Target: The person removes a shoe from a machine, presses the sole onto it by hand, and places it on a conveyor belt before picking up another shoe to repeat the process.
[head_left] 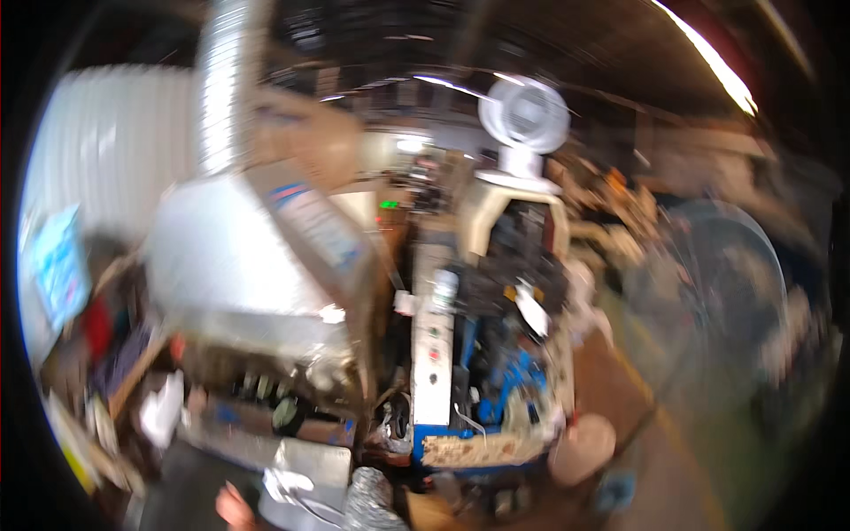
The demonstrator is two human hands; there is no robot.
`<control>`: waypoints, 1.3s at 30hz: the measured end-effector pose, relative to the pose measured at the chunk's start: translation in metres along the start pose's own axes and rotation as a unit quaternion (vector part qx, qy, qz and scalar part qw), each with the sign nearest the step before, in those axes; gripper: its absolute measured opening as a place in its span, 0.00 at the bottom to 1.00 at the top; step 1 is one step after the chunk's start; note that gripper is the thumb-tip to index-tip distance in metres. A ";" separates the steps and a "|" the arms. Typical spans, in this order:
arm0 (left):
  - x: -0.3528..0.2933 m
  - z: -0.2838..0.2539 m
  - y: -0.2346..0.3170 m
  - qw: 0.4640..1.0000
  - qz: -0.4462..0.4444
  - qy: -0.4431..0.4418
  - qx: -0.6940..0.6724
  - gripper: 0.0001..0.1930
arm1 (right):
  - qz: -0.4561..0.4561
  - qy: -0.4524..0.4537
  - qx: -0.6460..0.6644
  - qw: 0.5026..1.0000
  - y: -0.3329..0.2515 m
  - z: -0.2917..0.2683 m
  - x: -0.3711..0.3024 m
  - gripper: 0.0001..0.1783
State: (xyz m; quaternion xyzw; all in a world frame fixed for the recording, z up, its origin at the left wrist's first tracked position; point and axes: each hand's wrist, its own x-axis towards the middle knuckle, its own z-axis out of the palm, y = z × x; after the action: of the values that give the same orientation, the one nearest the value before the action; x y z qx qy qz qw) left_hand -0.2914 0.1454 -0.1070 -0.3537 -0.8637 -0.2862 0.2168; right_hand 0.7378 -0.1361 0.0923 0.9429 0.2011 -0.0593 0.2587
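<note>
Only a small part of my left hand (234,507) shows, at the lower edge left of centre. Motion smears its fingers, so whether it holds anything cannot be made out. Close by on its right is a flat grey metal plate (326,460) with a white, cord-like thing (288,482) on it. A silvery, crinkled object (370,497) stands just right of the plate. My right hand is out of the picture.
A sheet-metal hood (217,239) with a ribbed duct (226,88) rises at left. Ahead stands a blue and white machine (432,372), a white fan (524,115) above it. A round stool top (584,447) and a large caged fan (722,265) are at right.
</note>
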 end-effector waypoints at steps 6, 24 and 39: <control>-0.094 -0.221 -0.185 0.874 -0.465 0.059 0.128 0.27 | -0.275 0.352 -0.181 0.876 -0.345 -0.495 0.094 0.29; -0.307 -0.416 -0.279 0.692 -0.545 0.427 0.203 0.27 | -0.553 0.410 -0.174 0.705 -0.729 -0.484 -0.158 0.20; 0.041 -0.016 0.137 0.961 0.266 0.033 0.074 0.30 | 0.316 -0.274 0.321 0.850 -0.018 0.215 -0.170 0.28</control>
State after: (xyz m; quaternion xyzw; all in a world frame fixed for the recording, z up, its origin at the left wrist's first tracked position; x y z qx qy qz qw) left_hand -0.2145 0.2355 -0.0246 -0.5439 -0.7495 -0.1651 0.3394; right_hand 0.5733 -0.2917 -0.0642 0.9317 -0.2166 -0.2915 -0.0088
